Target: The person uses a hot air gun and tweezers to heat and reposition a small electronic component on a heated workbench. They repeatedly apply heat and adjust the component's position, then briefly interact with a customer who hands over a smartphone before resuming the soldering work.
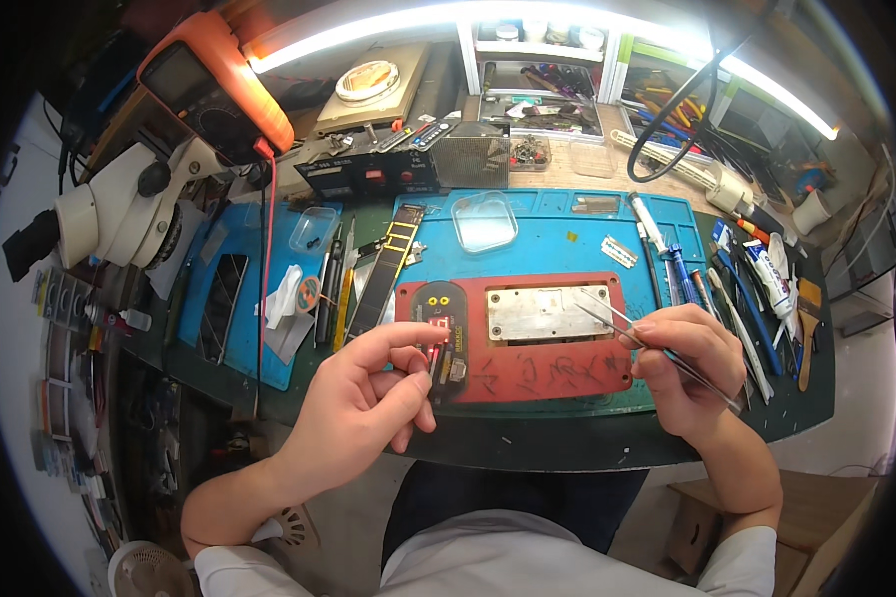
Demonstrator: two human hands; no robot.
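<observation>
A red heating plate unit [558,381] lies on the bench before me, with a silvery metal plate [538,323] screwed into its opening and a dark control panel [434,298] with a lit red display at its left end. At that panel, my left hand [373,393] has its index finger stretched over the display and the other fingers loosely curled; nothing shows in it. My right hand [692,368] pinches a pair of metal tweezers [657,346]. Their slightly parted tips are over the right part of the metal plate; whether they touch it I cannot tell.
Blue silicone mats [558,249] cover the bench, with a clear plastic box [485,221] behind the heating plate. A microscope [119,214] and an orange multimeter [219,90] stand at the left. Brushes, syringes and a wooden-handled brush [808,333] crowd the right. A black cable [672,109] loops overhead.
</observation>
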